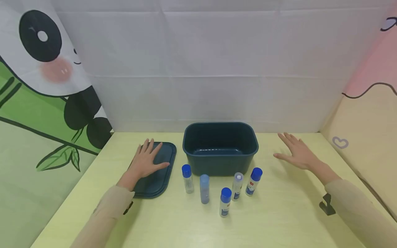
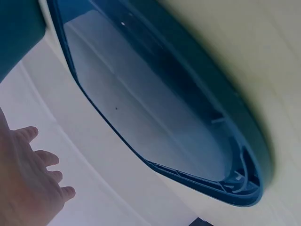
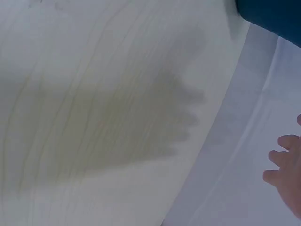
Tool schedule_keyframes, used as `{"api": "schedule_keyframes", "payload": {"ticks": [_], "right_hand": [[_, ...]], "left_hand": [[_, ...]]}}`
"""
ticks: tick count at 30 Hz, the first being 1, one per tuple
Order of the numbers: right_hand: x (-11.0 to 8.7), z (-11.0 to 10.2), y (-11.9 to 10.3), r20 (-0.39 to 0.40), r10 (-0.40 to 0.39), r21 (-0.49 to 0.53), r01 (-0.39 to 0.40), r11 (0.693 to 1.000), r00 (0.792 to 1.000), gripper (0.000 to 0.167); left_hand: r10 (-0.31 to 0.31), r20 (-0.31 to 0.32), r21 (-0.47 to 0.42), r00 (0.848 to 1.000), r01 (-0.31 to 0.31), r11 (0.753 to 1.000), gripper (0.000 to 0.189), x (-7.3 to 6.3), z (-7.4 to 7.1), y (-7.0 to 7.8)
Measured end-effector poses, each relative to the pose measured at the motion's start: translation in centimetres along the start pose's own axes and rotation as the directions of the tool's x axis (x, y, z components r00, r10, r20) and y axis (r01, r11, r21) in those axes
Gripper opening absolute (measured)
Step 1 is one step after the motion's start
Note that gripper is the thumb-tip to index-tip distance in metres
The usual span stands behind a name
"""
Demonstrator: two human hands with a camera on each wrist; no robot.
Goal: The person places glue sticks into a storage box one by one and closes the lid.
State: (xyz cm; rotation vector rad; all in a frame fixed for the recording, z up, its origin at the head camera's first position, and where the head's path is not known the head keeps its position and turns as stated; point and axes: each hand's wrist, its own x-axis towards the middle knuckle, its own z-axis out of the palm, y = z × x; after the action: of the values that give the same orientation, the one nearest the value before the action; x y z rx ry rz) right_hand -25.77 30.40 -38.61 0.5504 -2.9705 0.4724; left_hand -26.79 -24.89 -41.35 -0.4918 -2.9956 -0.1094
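With fingers spread, my left hand (image 1: 144, 164) hovers over the dark teal lid (image 1: 156, 182), which lies flat on the table; in the left wrist view the lid (image 2: 235, 122) shows its raised rim, apart from the hand (image 2: 30, 183). My right hand (image 1: 296, 153) is held above the tabletop to the right of the bin, fingers straight and nothing in it. Between the hands stands a dark teal bin (image 1: 220, 165), its top uncovered. In front of it stand several small glue bottles, among them a blue-capped one (image 1: 224, 203), a light-blue one (image 1: 204, 189) and a pale-topped one (image 1: 237, 187).
Two more blue-capped bottles stand near the bin's front corners, one at left (image 1: 187, 179) and one at right (image 1: 253, 182). A white cloth (image 1: 217, 69) hangs behind the pale yellow table (image 1: 173, 230). Printed panels flank both sides.
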Motion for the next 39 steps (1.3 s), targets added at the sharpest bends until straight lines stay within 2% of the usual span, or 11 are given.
{"api": "schedule_keyframes", "payload": {"ticks": [9,16,23,30,39], "right_hand": [[1.0,-0.5,-3.1,0.019,-0.028,0.191,0.024,0.981,0.999,0.078],[1.6,-0.4,-5.7,-0.026,-0.083,0.269,0.086,0.959,0.996,0.075],[1.9,0.1,-7.7,-0.048,-0.132,0.334,0.141,0.932,0.99,0.074],[2.1,0.7,-8.2,-0.057,-0.155,0.333,0.166,0.928,0.986,0.078],[2.2,1.3,-7.9,-0.075,-0.146,0.383,0.164,0.909,0.986,0.077]], "left_hand": [[0.039,-0.041,-0.156,0.998,-0.044,0.987,0.086,-1.3,-1.1,1.2],[0.111,-0.099,-0.22,0.989,-0.131,0.967,0.078,-2.4,-2.1,3.3],[0.157,-0.106,-0.291,0.982,-0.181,0.939,0.074,-3.3,-2.5,5.0],[0.214,-0.152,-0.307,0.965,-0.252,0.918,0.07,-3.9,-2.4,6.4],[0.239,-0.198,-0.357,0.951,-0.297,0.886,0.066,-4.1,-2.3,7.9]]}}
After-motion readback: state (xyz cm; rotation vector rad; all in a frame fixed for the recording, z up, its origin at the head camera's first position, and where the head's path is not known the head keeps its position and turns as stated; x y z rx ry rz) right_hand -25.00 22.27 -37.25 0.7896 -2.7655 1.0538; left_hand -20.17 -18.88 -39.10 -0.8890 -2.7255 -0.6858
